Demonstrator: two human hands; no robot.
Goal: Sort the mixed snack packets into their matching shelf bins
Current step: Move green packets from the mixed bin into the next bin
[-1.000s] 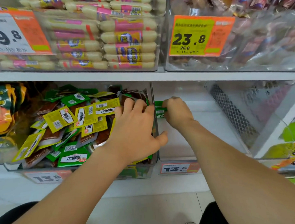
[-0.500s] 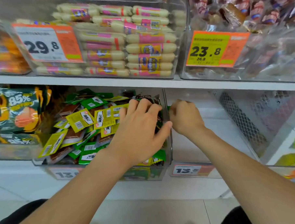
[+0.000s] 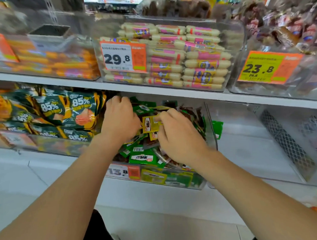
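Scene: two bare arms reach into a clear bin (image 3: 209,117) on the lower shelf, heaped with mixed green packets (image 3: 142,158) and yellow ones.
Right hand (image 3: 180,135): at the 3 o'clock side of the heap, fingers drawn close together, thumb and fingertips pinching a yellow packet (image 3: 150,123) by its upper right corner. The packet stands lifted above the pile.
Left hand (image 3: 120,119): at the 9 o'clock side of the heap, knuckles up, fingers curled down toward the packets at the back. Whether it grips one cannot be told, as the fingertips are hidden.
Yellow packet's place: between the two hands, its left edge just beside the left thumb; contact there is unclear.
Neighbour bin (image 3: 249,134): at 3 o'clock from the mixed bin, holding a few green packets (image 3: 217,128) pressed against the shared wall.
Front of the mixed bin: at 6 o'clock, a price tag (image 3: 122,171) reading 13.8.
At 9 o'clock: dark green bags (image 3: 62,109) marked 85%.
At 12 o'clock, the shelf above: a clear tub of pale sausages (image 3: 197,63) behind a 29.8 tag (image 3: 123,57).
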